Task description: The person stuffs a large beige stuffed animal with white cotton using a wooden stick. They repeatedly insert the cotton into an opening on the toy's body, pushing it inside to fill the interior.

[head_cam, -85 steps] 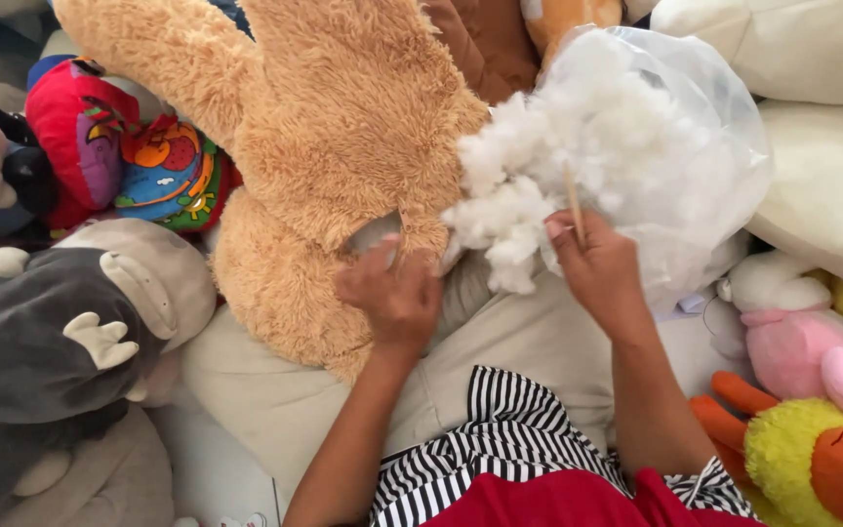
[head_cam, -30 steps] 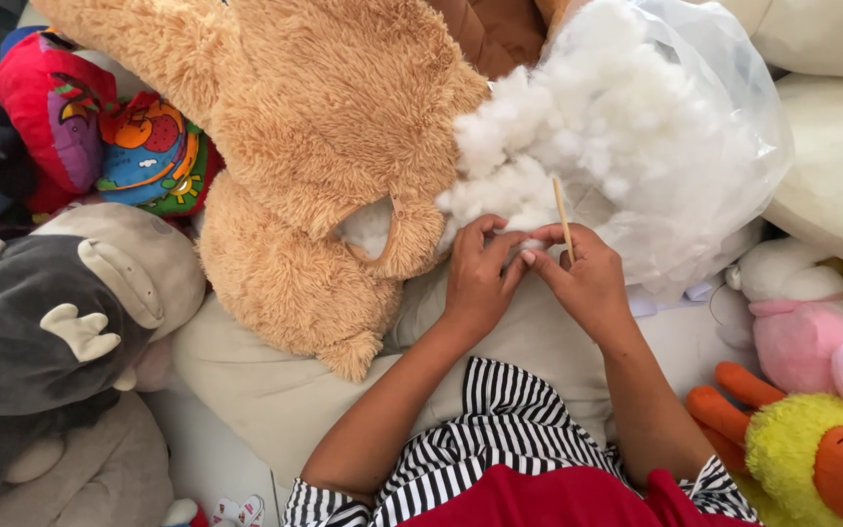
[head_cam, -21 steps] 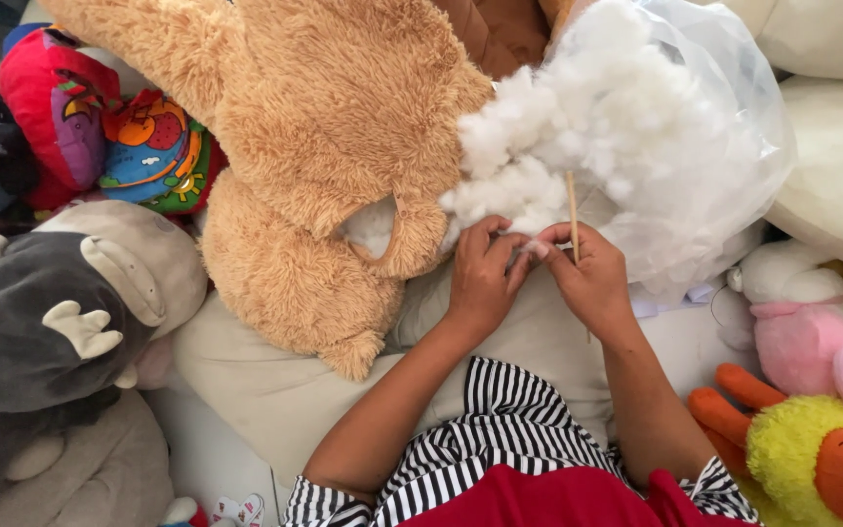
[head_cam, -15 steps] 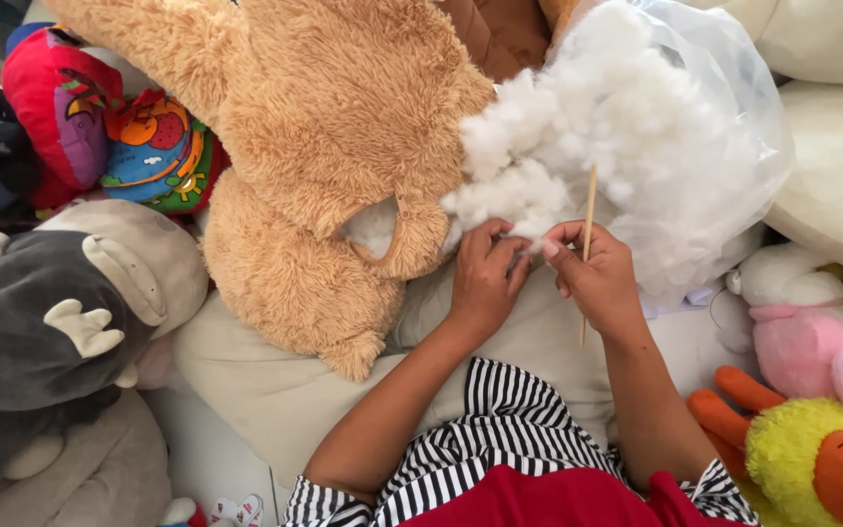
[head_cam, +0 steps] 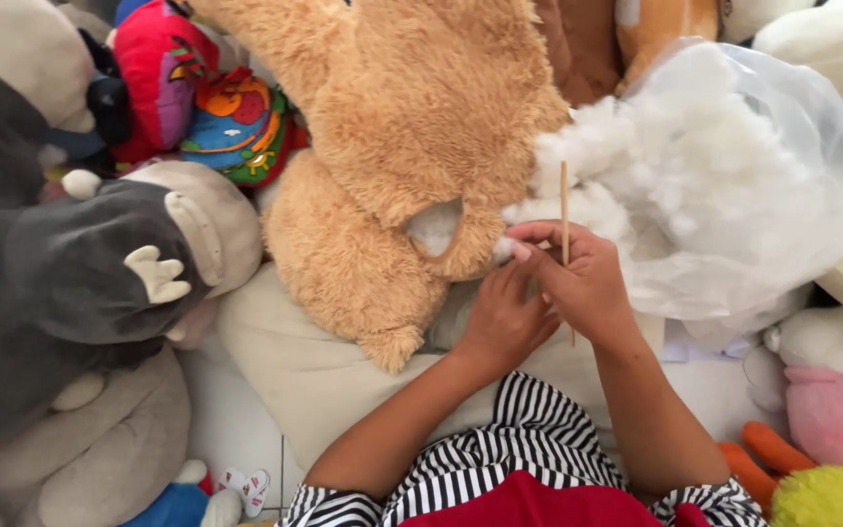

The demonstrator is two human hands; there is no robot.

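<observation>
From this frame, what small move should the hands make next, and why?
Probably carry the tuft toward the bear's opening: both the left hand and the right hand, which holds a thin stick, pinch white stuffing beside that gap, where white filling already shows.

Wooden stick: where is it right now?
Head view, right of centre: the wooden stick stands upright in the right hand, between the tan teddy bear and the stuffing bag.

Support: white tiled floor (head_cam: pixel 236 425), bare only in a small patch at lower left.
Centre: cream cushion (head_cam: pixel 329 376), under the tan plush bear (head_cam: pixel 412 146).
Left: grey plush toys (head_cam: pixel 60 283).
Right: clear bag of white stuffing (head_cam: pixel 734 185); pink plush toy (head_cam: pixel 831 410).
</observation>
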